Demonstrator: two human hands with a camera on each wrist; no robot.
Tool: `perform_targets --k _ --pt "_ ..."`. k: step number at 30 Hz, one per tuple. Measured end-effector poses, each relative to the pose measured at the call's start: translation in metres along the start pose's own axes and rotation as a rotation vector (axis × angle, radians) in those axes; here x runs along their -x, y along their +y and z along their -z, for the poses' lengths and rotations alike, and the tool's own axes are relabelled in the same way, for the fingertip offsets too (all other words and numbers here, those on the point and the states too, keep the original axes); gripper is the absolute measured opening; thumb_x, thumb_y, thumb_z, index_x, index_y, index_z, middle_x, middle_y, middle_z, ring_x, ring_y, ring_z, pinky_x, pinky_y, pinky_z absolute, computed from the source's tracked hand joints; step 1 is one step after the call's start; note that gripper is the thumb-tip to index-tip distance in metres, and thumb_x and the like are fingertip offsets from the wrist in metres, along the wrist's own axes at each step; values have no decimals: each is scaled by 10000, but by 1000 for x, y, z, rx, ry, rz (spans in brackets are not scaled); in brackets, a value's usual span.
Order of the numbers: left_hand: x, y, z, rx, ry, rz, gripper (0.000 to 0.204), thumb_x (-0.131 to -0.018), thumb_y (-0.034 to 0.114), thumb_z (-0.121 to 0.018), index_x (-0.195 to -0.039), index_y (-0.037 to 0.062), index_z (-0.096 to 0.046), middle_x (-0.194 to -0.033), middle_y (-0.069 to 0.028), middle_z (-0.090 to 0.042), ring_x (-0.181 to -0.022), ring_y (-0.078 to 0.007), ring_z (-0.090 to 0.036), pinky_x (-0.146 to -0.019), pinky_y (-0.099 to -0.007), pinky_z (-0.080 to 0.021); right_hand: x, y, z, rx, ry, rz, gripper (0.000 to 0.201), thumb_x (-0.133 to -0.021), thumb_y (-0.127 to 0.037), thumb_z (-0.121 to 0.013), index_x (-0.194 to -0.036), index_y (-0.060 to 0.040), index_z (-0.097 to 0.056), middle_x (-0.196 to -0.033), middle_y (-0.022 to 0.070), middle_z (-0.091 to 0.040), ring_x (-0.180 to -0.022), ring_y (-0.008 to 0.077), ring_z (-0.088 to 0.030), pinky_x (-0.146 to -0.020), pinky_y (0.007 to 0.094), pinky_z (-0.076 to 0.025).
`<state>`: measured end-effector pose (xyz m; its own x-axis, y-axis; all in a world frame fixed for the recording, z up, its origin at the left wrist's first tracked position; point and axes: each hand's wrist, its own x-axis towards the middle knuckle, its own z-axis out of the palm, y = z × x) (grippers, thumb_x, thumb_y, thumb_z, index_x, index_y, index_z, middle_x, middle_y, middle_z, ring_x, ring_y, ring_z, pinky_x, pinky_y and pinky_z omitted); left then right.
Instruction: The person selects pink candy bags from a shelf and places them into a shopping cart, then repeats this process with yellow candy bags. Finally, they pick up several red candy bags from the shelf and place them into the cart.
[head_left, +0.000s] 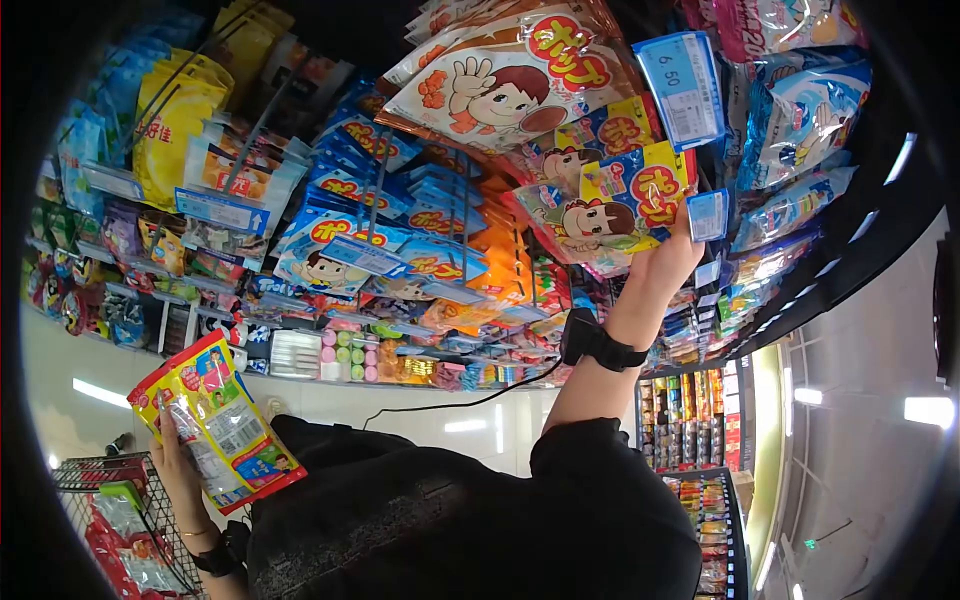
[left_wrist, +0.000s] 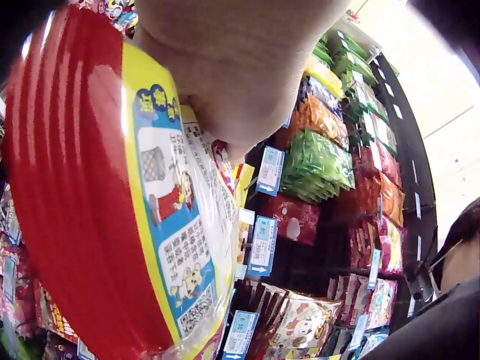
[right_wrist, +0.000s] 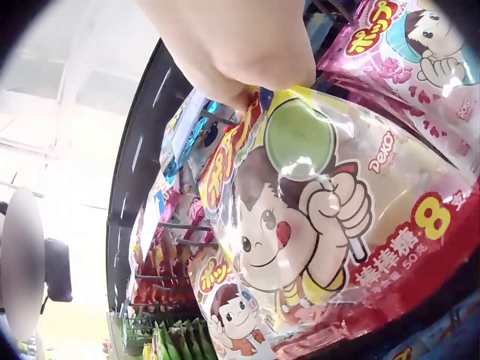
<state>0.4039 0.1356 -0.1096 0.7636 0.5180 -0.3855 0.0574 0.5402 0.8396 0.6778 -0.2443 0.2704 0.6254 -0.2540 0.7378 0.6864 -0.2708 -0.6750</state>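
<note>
In the head view, my left hand (head_left: 178, 475) holds a red and yellow candy bag (head_left: 232, 425) by its side, at the lower left. That bag (left_wrist: 75, 195) fills the left of the left wrist view, beneath my hand (left_wrist: 225, 67). At the upper right, my right hand (head_left: 668, 265) grips the edge of a clear, red and yellow lollipop bag (head_left: 590, 225) at the rack, close to a blue price tag (head_left: 708, 215). The right wrist view has the hand (right_wrist: 240, 45) pinching the top of this bag (right_wrist: 285, 217), printed with a child's face; the thumb is mostly hidden.
Hooks with blue candy bags (head_left: 330, 245), yellow bags (head_left: 170, 130) and brown bags (head_left: 500, 80) surround the hands. A shopping cart (head_left: 75, 475) with packages stands at the lower left. A black cable (head_left: 460, 405) runs from the right wrist. More shelves (head_left: 690, 415) stand behind.
</note>
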Motion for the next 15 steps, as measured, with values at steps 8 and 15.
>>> perform_targets --k 8,15 --pt "22 25 5 -25 121 -92 322 -928 228 -483 -1119 -22 -550 -903 -1 -535 -838 -70 -509 -750 -216 -397 2 12 -6 194 114 260 152 -825 -18 -587 -961 50 -596 -936 96 -619 -798 148 -573 -711 282 -453" --pt "43 45 50 -428 244 -324 400 -949 260 -420 -1230 -20 -467 -1031 -108 -519 -939 -141 -518 -791 -270 -430 8 15 -14 444 232 312 189 -796 -133 -649 -870 39 -636 -836 105 -662 -726 127 -606 -630 271 -457"
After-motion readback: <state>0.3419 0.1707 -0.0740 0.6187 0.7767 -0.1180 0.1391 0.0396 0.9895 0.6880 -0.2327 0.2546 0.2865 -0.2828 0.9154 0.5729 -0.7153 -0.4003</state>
